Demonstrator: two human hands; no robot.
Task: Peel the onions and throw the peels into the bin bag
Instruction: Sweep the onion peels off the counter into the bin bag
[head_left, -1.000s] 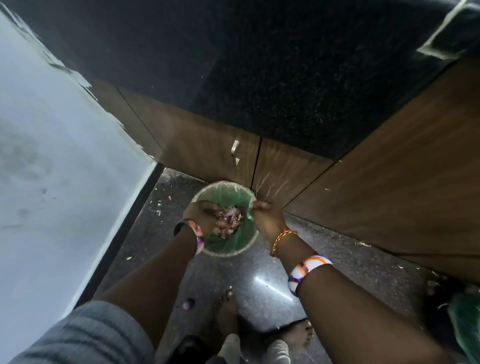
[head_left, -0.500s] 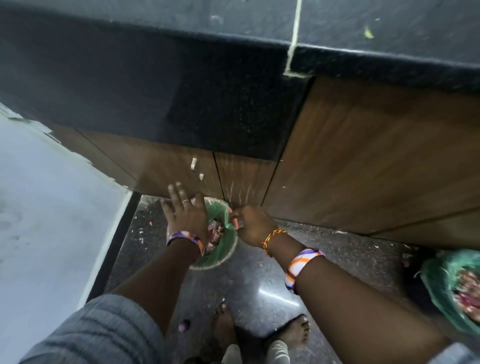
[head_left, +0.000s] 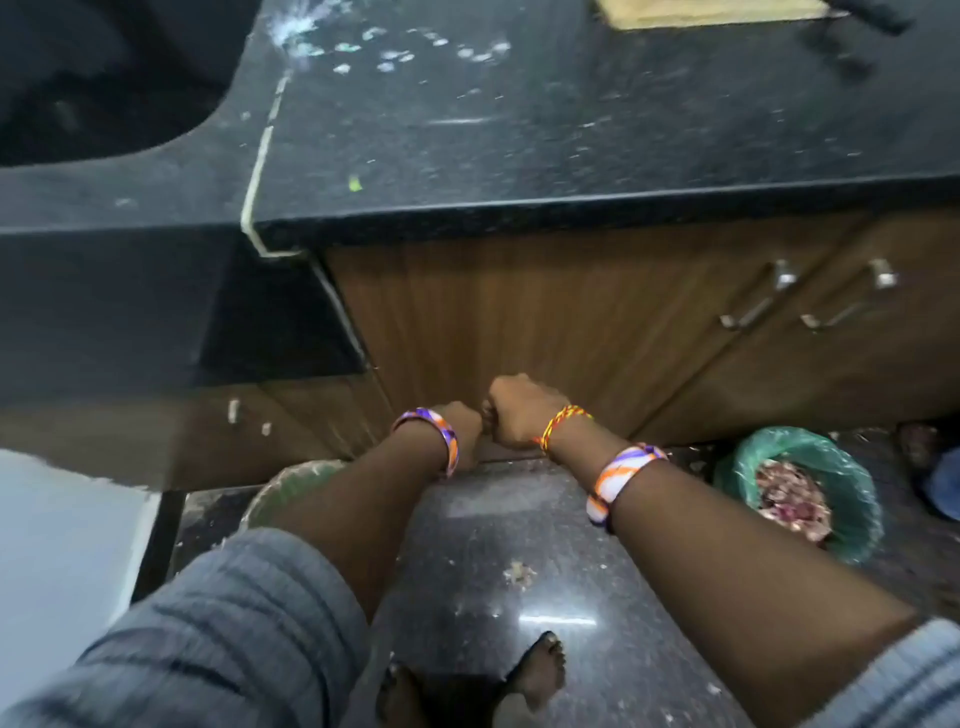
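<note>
Our left hand (head_left: 462, 423) and right hand (head_left: 517, 410) hung side by side, fingers curled, low before the cabinet door (head_left: 519, 312); whether they pinched anything we could not tell. The bin bag (head_left: 841, 478), holding peels (head_left: 792, 496), lay well off to the right, nearer our right hand. No onions showed.

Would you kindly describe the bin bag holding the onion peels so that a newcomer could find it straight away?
Start at the brown cabinet doors under the black countertop and drop to the dark floor at their foot, to the person's right. There sits a green bin bag, open-mouthed and showing purple-pink peels; the round container on the left is mostly hidden by an arm.
</note>
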